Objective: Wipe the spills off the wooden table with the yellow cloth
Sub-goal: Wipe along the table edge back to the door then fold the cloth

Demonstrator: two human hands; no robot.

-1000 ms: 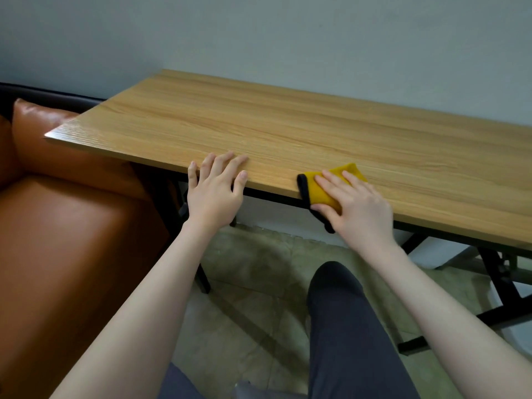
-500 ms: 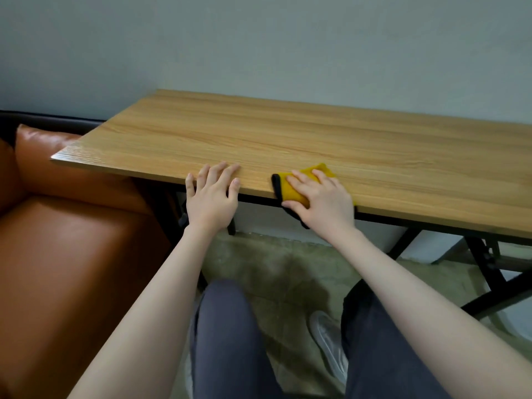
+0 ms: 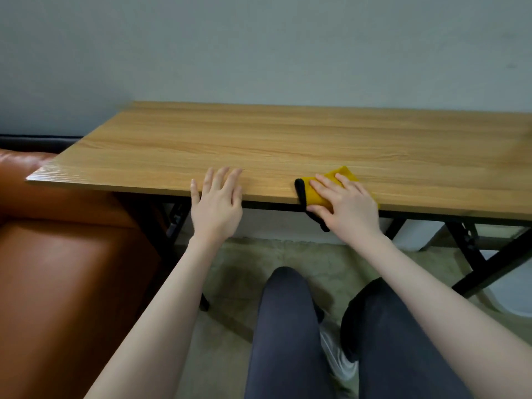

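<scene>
The wooden table (image 3: 288,145) stretches across the view against a grey wall. A yellow cloth (image 3: 318,194) with a black edge lies folded at the table's near edge, its black corner hanging over the side. My right hand (image 3: 345,205) lies flat on the cloth with straight fingers and presses it to the wood, thumb at the table's edge. My left hand (image 3: 216,200) rests with spread fingers on the near edge, to the left of the cloth, holding nothing. I see no spill on the wood from here.
An orange leather sofa (image 3: 57,269) stands close at the left, beside the table's end. Black folding table legs (image 3: 483,254) show under the right part. My dark-trousered legs and a light shoe (image 3: 336,358) are on the tiled floor below.
My right hand has slid the cloth along the near edge, first left toward my left hand, then back to the right. The view shifted and my legs moved. My left hand stayed on the edge.
</scene>
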